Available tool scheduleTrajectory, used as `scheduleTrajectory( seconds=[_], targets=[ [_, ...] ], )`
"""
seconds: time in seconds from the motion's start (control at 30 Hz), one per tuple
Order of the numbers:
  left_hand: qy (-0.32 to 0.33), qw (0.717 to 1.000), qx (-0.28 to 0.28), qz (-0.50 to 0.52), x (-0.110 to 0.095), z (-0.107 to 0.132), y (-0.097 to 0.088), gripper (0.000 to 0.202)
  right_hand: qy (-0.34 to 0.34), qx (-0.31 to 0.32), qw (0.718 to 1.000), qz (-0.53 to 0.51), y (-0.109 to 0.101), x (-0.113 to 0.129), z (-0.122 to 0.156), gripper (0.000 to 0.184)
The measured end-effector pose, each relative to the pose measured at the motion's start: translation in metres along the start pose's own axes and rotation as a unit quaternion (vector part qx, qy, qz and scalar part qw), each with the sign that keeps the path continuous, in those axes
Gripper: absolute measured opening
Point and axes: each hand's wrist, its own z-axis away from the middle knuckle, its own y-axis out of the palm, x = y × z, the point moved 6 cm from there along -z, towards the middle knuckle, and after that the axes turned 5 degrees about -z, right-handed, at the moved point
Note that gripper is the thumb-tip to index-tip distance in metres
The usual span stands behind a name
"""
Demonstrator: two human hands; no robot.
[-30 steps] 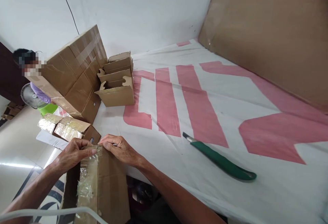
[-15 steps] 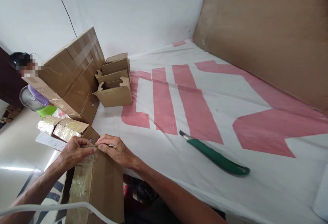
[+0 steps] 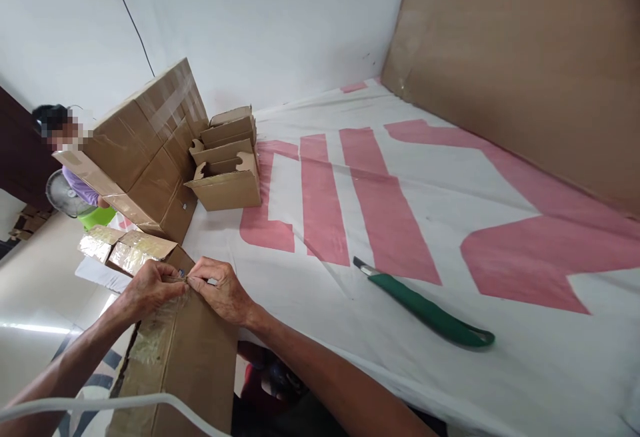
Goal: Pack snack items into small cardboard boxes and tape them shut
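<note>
A brown cardboard box (image 3: 197,357) with clear tape along its top stands upright before me at the table's edge. At its far end my left hand (image 3: 153,285) pinches a thin brown edge, with thumb and fingers pressed together. My right hand (image 3: 220,287) meets it there, its thumb and forefinger closed on the same edge. Whether that edge is a flap or a strip of tape I cannot tell. To the right, a green-handled utility knife (image 3: 425,307) lies on the cloth, away from both hands, its blade end pointing up and left.
A large taped carton (image 3: 150,150) stands at the left beside several small open cardboard boxes (image 3: 225,187). Nearer are taped boxes (image 3: 143,247). A big cardboard sheet (image 3: 525,57) leans at right on the pink-and-white cloth (image 3: 320,290). A person (image 3: 80,187) is beyond the carton.
The view has shifted slightly. Both hands stay pinched at the box's end, and the fingertips have come closer together. The box has tilted a little to the left.
</note>
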Motion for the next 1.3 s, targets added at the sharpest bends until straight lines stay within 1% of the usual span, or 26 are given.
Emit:
scheduleTrajectory(
  seconds=[0.17,0.3,0.4,0.5,0.57,0.7,0.8,0.87,0.97,1.1,1.3],
  targets=[
    [0.008,1.0,-0.017,0.002,-0.001,-0.004,0.002,0.03,-0.004,-0.007,1.0,0.022,0.0,-0.007,-0.002,0.026],
    [0.021,0.999,-0.035,-0.009,-0.006,-0.005,0.0,0.026,-0.015,-0.012,0.998,0.053,0.0,-0.01,-0.004,0.027],
    [0.022,1.0,-0.016,-0.014,-0.005,-0.005,-0.001,0.03,-0.032,-0.016,0.997,0.074,0.0,-0.009,-0.001,0.027],
    [0.027,1.0,0.012,-0.006,0.0,-0.004,0.0,0.033,-0.039,-0.004,0.995,0.091,0.004,-0.008,0.003,0.026],
    [0.029,0.999,0.013,-0.002,0.003,-0.004,0.001,0.034,-0.046,0.004,0.994,0.099,0.007,-0.007,0.004,0.026],
    [0.022,1.0,0.015,0.006,0.004,-0.002,0.002,0.029,-0.056,0.011,0.991,0.119,0.01,-0.001,0.006,0.024],
    [0.026,0.999,0.01,0.018,0.003,-0.001,0.001,0.032,-0.09,-0.012,0.978,0.189,0.01,0.012,0.014,0.024],
    [0.032,0.999,0.006,0.021,0.003,-0.001,0.0,0.034,-0.123,-0.025,0.962,0.244,0.014,0.021,0.025,0.03],
    [0.029,0.999,0.006,0.024,0.006,-0.002,0.0,0.037,-0.147,-0.014,0.944,0.297,0.023,0.024,0.042,0.041],
    [0.025,0.998,0.029,0.048,0.009,-0.003,0.001,0.043,-0.138,-0.011,0.934,0.33,0.03,0.015,0.054,0.05],
    [0.055,0.99,0.09,0.096,0.014,-0.005,0.001,0.044,-0.131,-0.012,0.936,0.326,0.032,0.01,0.055,0.05]
  ],
)
